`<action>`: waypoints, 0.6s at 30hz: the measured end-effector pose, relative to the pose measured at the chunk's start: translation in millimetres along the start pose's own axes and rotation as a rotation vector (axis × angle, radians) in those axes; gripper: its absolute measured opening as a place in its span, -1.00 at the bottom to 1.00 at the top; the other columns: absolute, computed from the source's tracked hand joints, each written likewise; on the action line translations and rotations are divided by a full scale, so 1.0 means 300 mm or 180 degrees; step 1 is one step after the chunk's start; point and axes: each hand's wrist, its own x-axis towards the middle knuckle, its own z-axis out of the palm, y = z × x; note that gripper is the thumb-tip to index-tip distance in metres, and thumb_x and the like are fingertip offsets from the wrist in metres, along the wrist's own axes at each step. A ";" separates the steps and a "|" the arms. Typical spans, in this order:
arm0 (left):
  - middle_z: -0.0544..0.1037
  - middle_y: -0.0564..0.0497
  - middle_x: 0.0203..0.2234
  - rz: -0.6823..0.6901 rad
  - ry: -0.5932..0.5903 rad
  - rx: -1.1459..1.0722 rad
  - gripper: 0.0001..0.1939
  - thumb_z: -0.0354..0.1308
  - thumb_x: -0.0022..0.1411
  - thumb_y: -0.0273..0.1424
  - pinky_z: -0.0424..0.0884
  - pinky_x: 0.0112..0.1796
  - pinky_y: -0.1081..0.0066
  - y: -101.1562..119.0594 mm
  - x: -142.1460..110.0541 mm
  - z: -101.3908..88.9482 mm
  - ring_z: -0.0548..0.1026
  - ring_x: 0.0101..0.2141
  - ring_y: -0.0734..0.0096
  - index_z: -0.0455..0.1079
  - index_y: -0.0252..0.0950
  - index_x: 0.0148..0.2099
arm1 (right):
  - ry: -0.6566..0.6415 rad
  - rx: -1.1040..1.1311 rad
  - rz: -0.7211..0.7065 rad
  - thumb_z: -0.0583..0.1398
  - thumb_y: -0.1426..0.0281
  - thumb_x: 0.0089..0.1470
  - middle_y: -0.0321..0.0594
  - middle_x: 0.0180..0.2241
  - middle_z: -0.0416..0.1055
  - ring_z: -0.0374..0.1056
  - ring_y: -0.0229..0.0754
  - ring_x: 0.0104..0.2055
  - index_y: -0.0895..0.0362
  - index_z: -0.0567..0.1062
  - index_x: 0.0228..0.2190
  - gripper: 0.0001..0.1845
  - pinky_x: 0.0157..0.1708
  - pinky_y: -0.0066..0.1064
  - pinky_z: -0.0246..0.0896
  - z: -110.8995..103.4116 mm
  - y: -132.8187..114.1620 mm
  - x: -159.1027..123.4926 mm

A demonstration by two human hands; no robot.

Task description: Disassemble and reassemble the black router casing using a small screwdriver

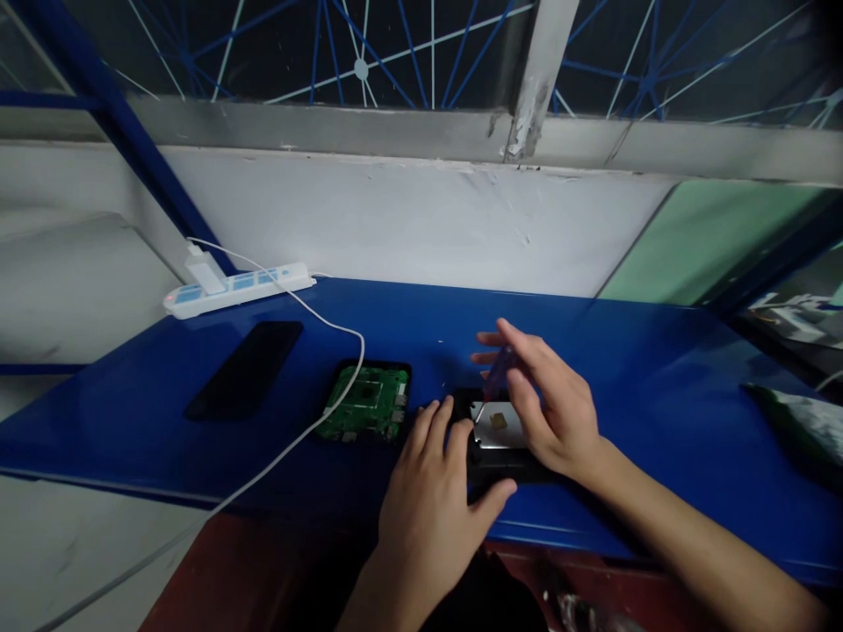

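Note:
In the head view my right hand grips a small screwdriver with a see-through purplish handle. Its thin shaft slants down to the left edge of a silver metal plate, which lies in a black plastic casing. A small tan pad sits on the plate. My left hand rests at the casing's left side, fingers spread and fingertips on or beside its edge. The right palm partly hides the plate's right end. Just left of my left hand lies a green circuit board in a black shell.
A dark phone lies on the blue table to the left. Behind it stands a white power strip with a charger plugged in. Its white cable crosses over the circuit board. A shiny packet lies at the right.

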 end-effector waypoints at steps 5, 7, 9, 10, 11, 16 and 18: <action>0.38 -0.28 0.21 -0.0003 -0.0008 -0.0018 -0.47 0.36 0.14 -0.19 0.39 0.11 -0.14 0.001 0.001 -0.005 0.29 0.24 -0.16 0.32 -0.29 0.07 | 0.0283 -0.0093 0.0129 0.23 0.55 0.17 -0.19 -0.20 0.42 0.42 -0.13 -0.23 -0.06 0.14 0.31 -0.25 -0.24 -0.17 0.46 0.011 0.022 -0.011; 0.38 -0.29 0.21 0.0009 -0.0006 -0.0022 -0.47 0.37 0.13 -0.19 0.40 0.11 -0.13 0.002 0.003 -0.008 0.29 0.24 -0.16 0.32 -0.30 0.06 | 0.0320 -0.0218 -0.0011 0.31 0.51 0.11 -0.23 -0.26 0.38 0.39 -0.14 -0.28 -0.08 0.29 0.22 -0.31 -0.30 -0.19 0.44 0.009 0.028 -0.011; 0.38 -0.29 0.21 0.0009 -0.0009 -0.0006 -0.47 0.36 0.13 -0.18 0.40 0.11 -0.14 0.002 0.003 -0.009 0.29 0.24 -0.16 0.32 -0.31 0.06 | 0.0289 -0.0279 -0.0096 0.32 0.49 0.11 -0.22 -0.25 0.39 0.39 -0.14 -0.26 -0.07 0.36 0.15 -0.40 -0.29 -0.20 0.44 0.003 0.029 -0.007; 0.37 -0.29 0.21 0.0005 -0.0007 0.0004 -0.46 0.36 0.14 -0.18 0.40 0.11 -0.14 0.002 0.003 -0.009 0.29 0.24 -0.17 0.32 -0.31 0.07 | 0.0262 -0.0248 -0.0071 0.27 0.48 0.15 -0.19 -0.20 0.39 0.41 -0.14 -0.23 -0.06 0.36 0.16 -0.44 -0.25 -0.18 0.44 -0.001 0.027 -0.006; 0.37 -0.29 0.21 -0.0002 -0.0004 0.0010 -0.46 0.36 0.14 -0.18 0.39 0.11 -0.14 0.001 0.003 -0.007 0.29 0.24 -0.16 0.32 -0.31 0.07 | 0.0229 -0.0190 -0.0019 0.21 0.49 0.21 -0.16 -0.14 0.40 0.43 -0.14 -0.19 -0.04 0.34 0.18 -0.47 -0.22 -0.17 0.45 -0.003 0.025 -0.005; 0.35 -0.27 0.23 -0.0037 -0.0029 -0.0020 -0.45 0.35 0.15 -0.17 0.37 0.13 -0.13 -0.002 0.001 0.003 0.26 0.26 -0.14 0.31 -0.29 0.09 | 0.0098 -0.0044 0.0193 0.02 0.56 0.29 -0.07 0.05 0.41 0.46 -0.15 -0.09 -0.02 0.06 0.35 -0.34 -0.19 -0.21 0.48 0.005 0.021 -0.015; 0.34 -0.26 0.24 -0.0043 -0.0031 -0.0027 -0.44 0.35 0.15 -0.15 0.37 0.13 -0.13 -0.001 0.001 0.004 0.26 0.26 -0.13 0.30 -0.27 0.10 | 0.0173 -0.0080 0.0266 0.11 0.53 0.27 -0.11 -0.04 0.44 0.47 -0.14 -0.15 -0.05 0.02 0.36 -0.28 -0.21 -0.21 0.49 0.014 0.026 -0.019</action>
